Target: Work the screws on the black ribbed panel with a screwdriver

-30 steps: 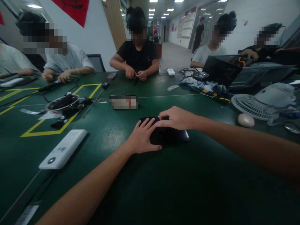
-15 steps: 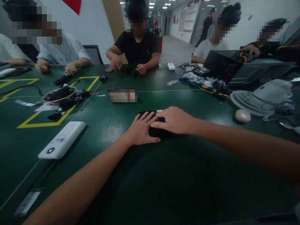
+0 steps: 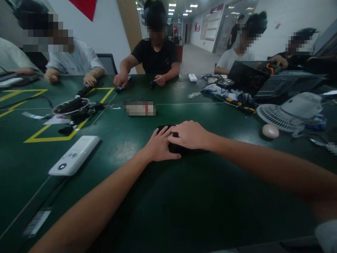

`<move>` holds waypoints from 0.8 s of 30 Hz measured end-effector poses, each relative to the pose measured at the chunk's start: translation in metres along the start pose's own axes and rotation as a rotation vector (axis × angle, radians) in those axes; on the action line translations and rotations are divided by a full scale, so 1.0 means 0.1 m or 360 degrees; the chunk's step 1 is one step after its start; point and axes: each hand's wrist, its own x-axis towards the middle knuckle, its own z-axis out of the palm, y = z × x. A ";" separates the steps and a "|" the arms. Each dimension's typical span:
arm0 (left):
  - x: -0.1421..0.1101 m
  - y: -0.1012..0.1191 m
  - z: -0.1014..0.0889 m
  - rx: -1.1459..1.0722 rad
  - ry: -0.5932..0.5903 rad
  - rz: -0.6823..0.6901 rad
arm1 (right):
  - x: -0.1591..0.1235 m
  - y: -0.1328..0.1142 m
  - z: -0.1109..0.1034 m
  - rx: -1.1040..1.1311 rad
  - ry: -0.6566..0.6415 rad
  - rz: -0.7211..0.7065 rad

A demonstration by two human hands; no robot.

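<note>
Counting from the left, I see one white oblong device (image 3: 75, 156) lying well left of both grips on the green bench (image 3: 223, 200), with one pale tag (image 3: 38, 222) nearer me. Beyond the device sits one round-rimmed black bundle (image 3: 71, 107), and one small box (image 3: 139, 108) stands just ahead and left of the grips.

Then come the two hands. The left grip (image 3: 162, 144) is spread wide, palm down, fingers fanned over one dark object (image 3: 185, 149), closed around nothing. The right grip (image 3: 191, 134) is half curled over the same object, just beside the left fingers; I can't tell whether it pinches anything. The object rests on the bench directly under both. It looks black, low and flat, mostly covered, so its full outline is hidden.

Right of the grips there's one rounded, pale lump (image 3: 270, 131), and just past it one white fan (image 3: 300, 107) with a slatted grille.
</note>
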 end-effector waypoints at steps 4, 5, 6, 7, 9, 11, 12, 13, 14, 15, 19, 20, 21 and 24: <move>-0.01 -0.01 0.00 -0.0017 0.0025 0.0013 | -0.04 0.19 -0.04 0.0358 -0.0003 0.0149; -0.01 -0.01 -0.01 -0.0039 0.0049 0.0021 | -0.06 0.24 -0.05 0.0497 -0.0011 0.0199; -0.01 -0.01 -0.03 -0.0077 0.0098 0.0037 | -0.09 0.29 -0.07 0.0654 -0.0016 0.0253; -0.01 0.00 -0.06 -0.0131 0.0175 0.0062 | -0.12 0.33 -0.09 0.0826 -0.0028 0.0310; -0.01 0.04 -0.12 -0.0277 0.0400 0.0125 | -0.17 0.39 -0.13 0.1118 -0.0071 0.0375; 0.01 0.09 -0.18 -0.0421 0.0577 0.0184 | -0.21 0.43 -0.19 0.1247 -0.0133 0.0303; 0.01 0.11 -0.20 -0.0475 0.0605 0.0199 | -0.22 0.44 -0.22 0.1250 -0.0157 0.0232; 0.02 0.13 -0.22 -0.0516 0.0616 0.0195 | -0.23 0.45 -0.25 0.1233 -0.0163 0.0167; 0.02 0.15 -0.22 -0.0537 0.0625 0.0172 | -0.24 0.45 -0.26 0.1214 -0.0138 0.0132; 0.02 0.16 -0.21 -0.0536 0.0650 0.0132 | -0.24 0.44 -0.27 0.1208 -0.0079 0.0143; 0.00 0.12 -0.13 -0.0378 0.0903 -0.0009 | -0.21 0.40 -0.19 0.1405 0.0117 0.0479; -0.01 0.11 -0.12 -0.0331 0.0950 -0.0006 | -0.20 0.39 -0.16 0.1467 0.0082 0.0543; -0.02 0.10 -0.10 -0.0291 0.0979 0.0010 | -0.18 0.39 -0.12 0.1511 0.0036 0.0578; -0.03 0.12 -0.09 -0.0223 0.1001 0.0055 | -0.16 0.44 -0.07 0.1531 0.0027 0.0561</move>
